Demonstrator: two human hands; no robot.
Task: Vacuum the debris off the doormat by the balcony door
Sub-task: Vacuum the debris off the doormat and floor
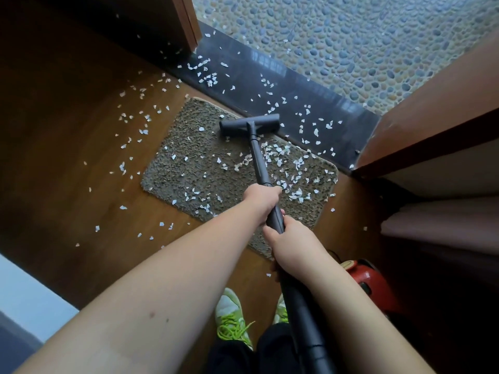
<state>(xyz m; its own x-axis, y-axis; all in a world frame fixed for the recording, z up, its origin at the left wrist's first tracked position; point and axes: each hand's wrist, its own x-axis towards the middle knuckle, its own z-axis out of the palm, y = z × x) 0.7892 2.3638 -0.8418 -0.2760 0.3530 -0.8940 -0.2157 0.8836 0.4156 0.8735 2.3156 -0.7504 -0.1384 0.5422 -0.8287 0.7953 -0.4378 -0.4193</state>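
Both hands, the left hand [260, 197] farther along and the right hand [293, 247] nearer, hold the vacuum pipe [259, 163] tight to steer its head [249, 125] over the far mat [189, 168], still dotted with white bits [295, 194].

Pebbled balcony floor [351, 36], dark threshold [270, 85], green-laced shoes [232, 317]
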